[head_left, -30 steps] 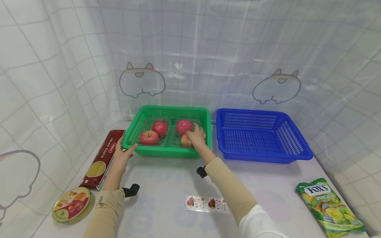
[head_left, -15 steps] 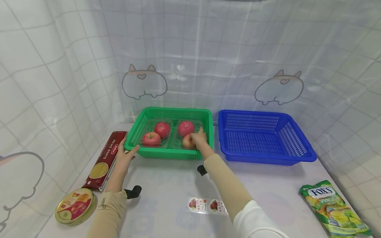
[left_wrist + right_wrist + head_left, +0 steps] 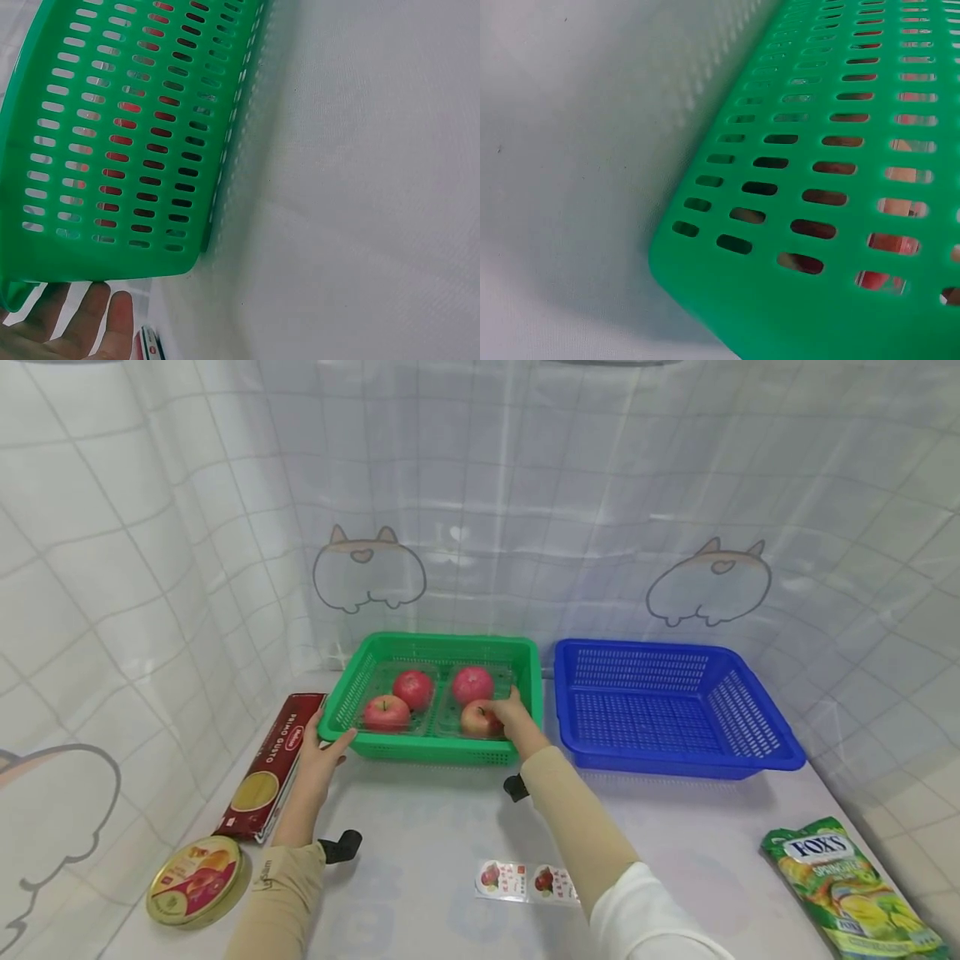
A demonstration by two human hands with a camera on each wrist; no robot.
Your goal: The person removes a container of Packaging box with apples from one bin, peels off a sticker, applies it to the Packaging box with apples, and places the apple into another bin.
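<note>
Pinching the near-right apple (image 3: pixel 478 719) with our right hand (image 3: pixel 512 714), in its clear tray inside the green basket (image 3: pixel 431 750) at the desk's back edge; left hand (image 3: pixel 322 758), fingers relaxed, braces the basket's near-left corner, likely to steady it.

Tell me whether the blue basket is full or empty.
Empty. The head view shows the bare slotted floor and walls of the blue basket with nothing inside, while the green basket beside it holds the apples.
</note>
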